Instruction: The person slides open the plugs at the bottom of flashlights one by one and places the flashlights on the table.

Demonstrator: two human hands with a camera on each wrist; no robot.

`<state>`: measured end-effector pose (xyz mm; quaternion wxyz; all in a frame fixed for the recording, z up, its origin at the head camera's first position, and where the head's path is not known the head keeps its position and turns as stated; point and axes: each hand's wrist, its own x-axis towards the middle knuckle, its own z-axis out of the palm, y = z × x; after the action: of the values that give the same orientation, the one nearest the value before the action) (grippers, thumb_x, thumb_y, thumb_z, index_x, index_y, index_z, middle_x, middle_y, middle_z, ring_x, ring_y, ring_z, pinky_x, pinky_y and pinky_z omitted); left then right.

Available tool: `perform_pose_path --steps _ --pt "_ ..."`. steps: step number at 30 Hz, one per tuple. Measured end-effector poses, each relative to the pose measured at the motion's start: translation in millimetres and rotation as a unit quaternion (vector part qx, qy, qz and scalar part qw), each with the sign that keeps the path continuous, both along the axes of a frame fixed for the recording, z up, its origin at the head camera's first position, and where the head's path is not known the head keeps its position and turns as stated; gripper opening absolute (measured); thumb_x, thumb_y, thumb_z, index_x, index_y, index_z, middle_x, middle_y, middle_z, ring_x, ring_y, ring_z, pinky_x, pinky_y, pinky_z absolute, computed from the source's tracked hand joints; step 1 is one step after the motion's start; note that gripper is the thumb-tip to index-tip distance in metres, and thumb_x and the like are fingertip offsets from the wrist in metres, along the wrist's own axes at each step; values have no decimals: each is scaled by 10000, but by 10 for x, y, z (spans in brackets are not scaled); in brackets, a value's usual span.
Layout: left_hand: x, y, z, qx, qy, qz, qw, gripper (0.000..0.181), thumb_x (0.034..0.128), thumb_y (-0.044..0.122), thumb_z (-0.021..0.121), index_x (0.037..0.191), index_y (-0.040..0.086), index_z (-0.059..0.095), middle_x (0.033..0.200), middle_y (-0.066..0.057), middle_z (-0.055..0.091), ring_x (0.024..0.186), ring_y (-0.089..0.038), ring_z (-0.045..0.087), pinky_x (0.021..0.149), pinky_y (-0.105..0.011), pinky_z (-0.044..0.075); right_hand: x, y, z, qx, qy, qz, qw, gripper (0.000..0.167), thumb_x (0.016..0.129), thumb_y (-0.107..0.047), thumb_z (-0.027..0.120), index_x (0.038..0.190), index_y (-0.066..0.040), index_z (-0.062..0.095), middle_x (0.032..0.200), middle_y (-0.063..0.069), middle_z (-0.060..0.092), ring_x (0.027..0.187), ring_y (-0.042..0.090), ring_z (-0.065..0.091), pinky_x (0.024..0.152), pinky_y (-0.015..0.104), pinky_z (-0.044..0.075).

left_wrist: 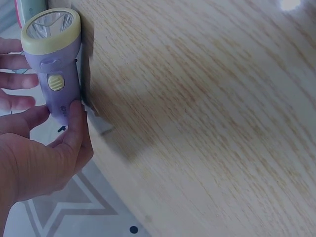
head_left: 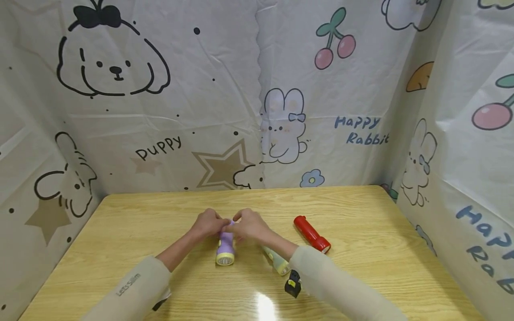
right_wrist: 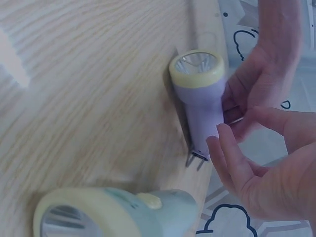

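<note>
Fingers (left_wrist: pixel 75 121) of the left hand (head_left: pixel 206 224) are pinched on the purple flashlight (head_left: pixel 226 245): its body is held near the tail end between thumb and forefinger, and its yellow switch (left_wrist: pixel 56 82) is faced toward the left wrist camera. On the opposite side of the body, the fingers of the right hand (head_left: pixel 251 226) are spread and fairly straight, with the thumb set apart from them. In the right wrist view their tips are seen at the tail of the flashlight, but whether it is touched by them cannot be told. Two thin metal prongs (right_wrist: pixel 196 161) are seen at that tail, near the right fingertips. The pale yellow lens head (head_left: pixel 225 258) is pointed toward the person, clear of the fingers. Whether the flashlight is supported by the desk (head_left: pixel 160 232) cannot be made out.

To the right, the pale green flashlight (head_left: pixel 276 261) is partly covered by the right forearm (head_left: pixel 281 245), its lens end turned toward the person. Farther right, the red flashlight (head_left: pixel 309 232) is laid diagonally on the desk. A small black box (head_left: pixel 293 285) is seen just beside the right sleeve (head_left: pixel 341 285). Behind, the desk is backed by a printed white cloth (head_left: pixel 225 102).
</note>
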<state>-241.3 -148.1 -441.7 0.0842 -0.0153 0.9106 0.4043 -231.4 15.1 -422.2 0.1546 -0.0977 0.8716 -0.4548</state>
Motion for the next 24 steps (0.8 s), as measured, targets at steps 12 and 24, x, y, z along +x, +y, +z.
perform_pose_path --steps 12,24 --pt "26 17 21 31 -65 65 10000 313 916 201 676 682 -3 717 643 -80 644 559 -141 581 529 -227 497 -47 133 70 -280 -87 -79 9995 500 851 -236 801 1195 77 618 972 168 672 698 354 716 658 426 606" --pt "37 20 11 57 15 38 10000 262 906 180 694 849 -70 748 705 -92 673 636 -210 652 584 -304 559 -58 303 216 -12 94 -98 9999 476 853 -230 804 1199 45 627 1039 167 674 742 351 715 655 399 606"
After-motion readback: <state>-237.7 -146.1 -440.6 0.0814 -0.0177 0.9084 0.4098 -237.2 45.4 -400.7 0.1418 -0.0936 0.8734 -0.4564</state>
